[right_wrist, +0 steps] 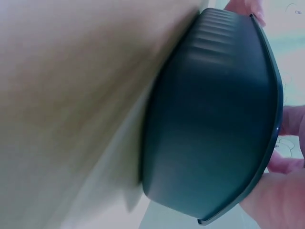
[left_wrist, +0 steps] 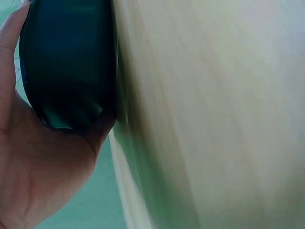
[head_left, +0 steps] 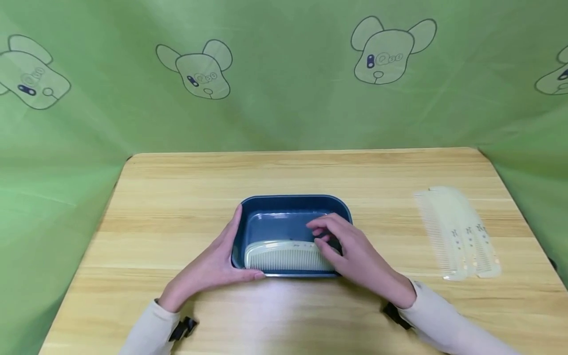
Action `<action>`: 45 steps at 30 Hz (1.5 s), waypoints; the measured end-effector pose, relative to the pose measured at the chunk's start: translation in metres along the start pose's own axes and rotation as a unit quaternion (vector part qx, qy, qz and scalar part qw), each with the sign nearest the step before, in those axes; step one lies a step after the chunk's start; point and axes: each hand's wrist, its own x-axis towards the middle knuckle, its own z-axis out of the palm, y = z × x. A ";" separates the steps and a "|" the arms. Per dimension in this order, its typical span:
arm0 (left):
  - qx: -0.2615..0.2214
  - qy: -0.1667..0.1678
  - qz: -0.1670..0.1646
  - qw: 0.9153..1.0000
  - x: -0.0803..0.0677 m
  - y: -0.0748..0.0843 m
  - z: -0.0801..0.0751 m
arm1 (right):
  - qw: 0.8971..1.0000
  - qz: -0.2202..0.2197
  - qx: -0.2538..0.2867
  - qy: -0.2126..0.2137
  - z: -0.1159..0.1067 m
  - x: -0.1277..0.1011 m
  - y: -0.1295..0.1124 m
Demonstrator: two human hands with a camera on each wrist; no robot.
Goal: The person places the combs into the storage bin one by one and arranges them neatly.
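**Comb lying in the blue tray, both hands at the tray**

The pale cream plastic comb (head_left: 286, 256) is lying inside the dark blue rounded-rectangular plastic tray (head_left: 293, 201), against the tray's near wall, its long axis running left to right and its teeth pointing toward the person. Only the head view is showing the comb; both wrist views are showing just the tray's dark outer wall (right_wrist: 209, 124) (left_wrist: 66, 62) and the blurred wood.

The right hand (head_left: 355, 251) is reaching over the tray's right end, its curled fingers (head_left: 321, 229) pinching the comb's right end. The left hand (head_left: 213, 266) is resting along the tray's left wall, fingers straight and pressed together, thumb lying along the near rim.

The tray is sitting at the middle of the light wooden surface (head_left: 177, 197). Well apart, to the right, a fanned stack of matching cream combs (head_left: 459, 231) is lying with its long axis running away from the person.
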 end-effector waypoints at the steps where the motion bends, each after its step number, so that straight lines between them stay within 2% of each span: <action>1: 0.001 0.000 0.000 1.000 0.000 0.000 0.000 | 1.000 -0.003 -0.003 0.010 -0.001 -0.002 0.001; 6: 0.003 0.000 0.003 1.000 0.000 0.000 0.001 | 0.998 -0.011 -0.014 0.056 -0.009 -0.013 0.004; 10: 0.002 0.001 0.002 1.000 -0.001 0.000 0.000 | 0.997 0.002 -0.015 0.075 -0.016 -0.019 0.004; 18: 0.009 0.001 0.003 1.000 0.000 0.000 -0.002 | 0.994 0.052 -0.007 0.100 -0.033 -0.027 0.007; 28: 0.003 0.001 0.004 1.000 0.000 -0.002 -0.001 | 0.988 0.089 -0.009 0.126 -0.054 -0.046 0.021; 38: -0.003 0.000 0.005 1.000 0.001 -0.002 0.001 | 0.979 0.135 -0.084 0.129 -0.074 -0.072 0.043; 45: -0.002 -0.002 0.004 1.000 0.002 -0.001 0.000 | 0.960 0.188 -0.153 0.138 -0.091 -0.085 0.052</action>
